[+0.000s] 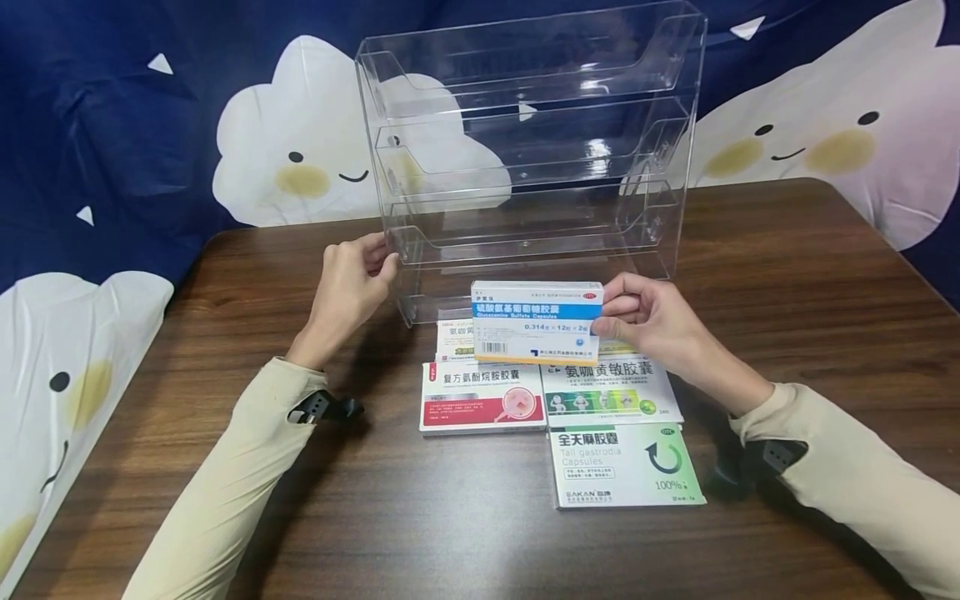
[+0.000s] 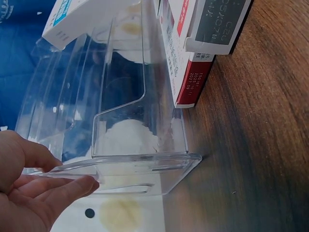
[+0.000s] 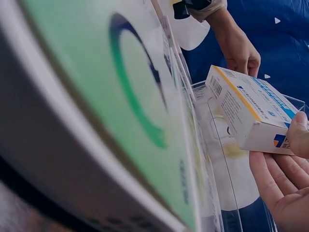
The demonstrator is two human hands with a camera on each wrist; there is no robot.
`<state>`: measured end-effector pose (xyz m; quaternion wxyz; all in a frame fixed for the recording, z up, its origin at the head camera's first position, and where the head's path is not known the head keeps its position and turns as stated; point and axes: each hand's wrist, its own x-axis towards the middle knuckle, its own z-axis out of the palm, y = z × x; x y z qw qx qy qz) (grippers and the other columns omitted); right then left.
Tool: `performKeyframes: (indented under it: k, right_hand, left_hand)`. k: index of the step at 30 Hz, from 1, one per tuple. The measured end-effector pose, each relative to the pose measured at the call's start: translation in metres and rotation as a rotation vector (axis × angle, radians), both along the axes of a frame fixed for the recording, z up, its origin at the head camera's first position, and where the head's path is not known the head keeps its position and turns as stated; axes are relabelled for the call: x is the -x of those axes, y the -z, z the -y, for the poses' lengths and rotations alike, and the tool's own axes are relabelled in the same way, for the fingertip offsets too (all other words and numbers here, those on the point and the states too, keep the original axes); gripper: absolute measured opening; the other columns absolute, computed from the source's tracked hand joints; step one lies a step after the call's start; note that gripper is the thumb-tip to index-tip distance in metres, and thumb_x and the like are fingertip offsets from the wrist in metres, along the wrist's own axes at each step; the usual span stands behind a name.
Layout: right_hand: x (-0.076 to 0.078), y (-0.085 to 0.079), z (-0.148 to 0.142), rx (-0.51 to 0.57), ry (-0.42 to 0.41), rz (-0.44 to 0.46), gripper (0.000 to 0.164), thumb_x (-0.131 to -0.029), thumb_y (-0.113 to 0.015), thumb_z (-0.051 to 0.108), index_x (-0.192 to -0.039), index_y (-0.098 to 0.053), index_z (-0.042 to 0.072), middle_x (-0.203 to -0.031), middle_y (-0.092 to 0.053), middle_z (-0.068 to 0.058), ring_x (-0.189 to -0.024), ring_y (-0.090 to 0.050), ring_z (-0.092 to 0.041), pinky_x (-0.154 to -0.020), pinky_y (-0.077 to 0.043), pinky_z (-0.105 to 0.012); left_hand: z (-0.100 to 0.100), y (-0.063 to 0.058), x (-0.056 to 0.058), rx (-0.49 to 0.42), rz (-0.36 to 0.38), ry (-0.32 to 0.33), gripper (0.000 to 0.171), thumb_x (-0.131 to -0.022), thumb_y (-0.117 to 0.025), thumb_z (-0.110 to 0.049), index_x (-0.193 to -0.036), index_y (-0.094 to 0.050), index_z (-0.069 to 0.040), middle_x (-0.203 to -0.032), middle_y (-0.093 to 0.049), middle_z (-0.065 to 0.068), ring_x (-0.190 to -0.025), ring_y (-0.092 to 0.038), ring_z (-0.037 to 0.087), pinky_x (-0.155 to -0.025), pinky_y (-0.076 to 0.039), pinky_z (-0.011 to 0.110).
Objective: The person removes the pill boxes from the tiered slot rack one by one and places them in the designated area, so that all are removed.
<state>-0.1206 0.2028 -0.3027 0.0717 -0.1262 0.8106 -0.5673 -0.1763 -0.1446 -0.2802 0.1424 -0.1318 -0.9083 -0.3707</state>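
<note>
My right hand (image 1: 652, 321) holds a white and blue medicine box (image 1: 536, 323) by its right end, thumb on the front and fingers behind. The box is raised over other boxes, its printed face towards me. In the right wrist view, the fingers lie under the box (image 3: 251, 111). My left hand (image 1: 351, 283) pinches the left side panel of a clear plastic tiered display rack (image 1: 525, 196). Thumb and fingers (image 2: 72, 188) lie on either side of that panel in the left wrist view. The rack's tiers hold no boxes in the head view.
Before the rack lie a red and white box (image 1: 482, 400), a white box with a green picture strip (image 1: 611, 392) and a green and white box (image 1: 626, 467). Another white box (image 1: 453, 340) is partly hidden behind the held one. A blue patterned cloth (image 1: 187, 108) hangs behind the wooden table (image 1: 375, 517).
</note>
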Motion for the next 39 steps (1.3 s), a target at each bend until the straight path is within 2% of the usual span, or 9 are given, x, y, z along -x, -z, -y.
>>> performKeyframes:
  k: [14, 25, 34, 39]
  right_hand:
    - [-0.011, 0.002, 0.006, -0.02, -0.033, 0.024, 0.024, -0.085, -0.068, -0.004, -0.104, -0.055, -0.007, -0.097, -0.072, -0.015, -0.081, -0.07, -0.008, -0.067, -0.053, -0.018]
    - [-0.02, 0.001, 0.011, 0.015, -0.095, 0.053, 0.027, -0.084, -0.068, -0.005, -0.107, -0.052, -0.007, -0.096, -0.072, -0.015, -0.083, -0.07, -0.01, -0.069, -0.055, -0.021]
    - [-0.026, -0.007, 0.013, 0.001, -0.152, 0.018, 0.03, -0.085, -0.067, -0.004, -0.11, -0.051, -0.007, -0.098, -0.072, -0.016, -0.081, -0.069, -0.011, -0.066, -0.05, -0.018]
    - [-0.034, -0.014, 0.014, -0.017, -0.172, 0.049, 0.035, -0.085, -0.07, 0.002, -0.113, -0.051, -0.005, -0.099, -0.072, -0.014, -0.082, -0.071, -0.014, -0.066, -0.053, -0.02]
  left_hand:
    - [0.0, -0.001, -0.001, 0.008, -0.01, 0.004, 0.029, -0.09, -0.057, -0.002, -0.115, -0.064, 0.011, -0.101, -0.069, 0.024, -0.098, -0.068, 0.028, -0.082, -0.056, 0.04]
    - [0.0, 0.0, 0.001, 0.012, -0.01, 0.005, 0.028, -0.089, -0.055, -0.001, -0.113, -0.064, 0.012, -0.101, -0.069, 0.025, -0.098, -0.068, 0.029, -0.083, -0.055, 0.041]
    - [-0.001, 0.0, 0.0, 0.007, 0.005, -0.002, 0.03, -0.089, -0.055, 0.0, -0.115, -0.064, 0.012, -0.102, -0.068, 0.025, -0.1, -0.067, 0.03, -0.086, -0.054, 0.041]
    - [-0.001, 0.0, 0.0, 0.006, 0.01, -0.007, 0.03, -0.089, -0.055, 0.0, -0.115, -0.063, 0.012, -0.103, -0.068, 0.025, -0.101, -0.066, 0.029, -0.086, -0.054, 0.041]
